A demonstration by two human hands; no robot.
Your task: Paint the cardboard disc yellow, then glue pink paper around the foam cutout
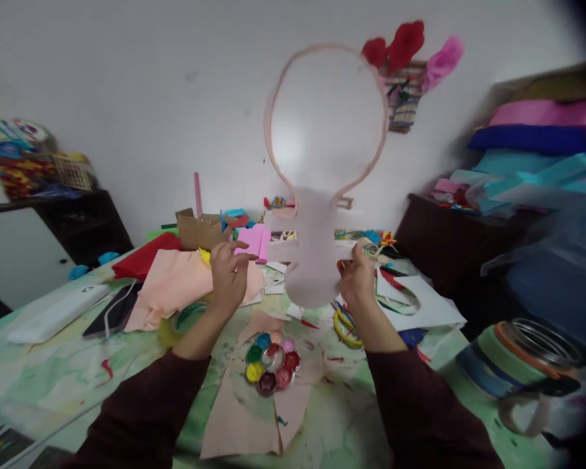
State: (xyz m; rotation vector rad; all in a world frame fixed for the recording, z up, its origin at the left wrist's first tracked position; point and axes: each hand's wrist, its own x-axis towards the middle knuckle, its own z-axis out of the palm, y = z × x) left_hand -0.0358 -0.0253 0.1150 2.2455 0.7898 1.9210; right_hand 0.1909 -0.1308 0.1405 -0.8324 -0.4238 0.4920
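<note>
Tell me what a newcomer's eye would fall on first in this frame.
A pale pink paper cutout with a big open ring on top is raised mid-frame. The right hand pinches it, and the left hand is close at its other side, contact blurred. Below it a round paint palette lies on the cluttered table. Red and pink paper flowers hang on the wall behind, upper right.
</note>
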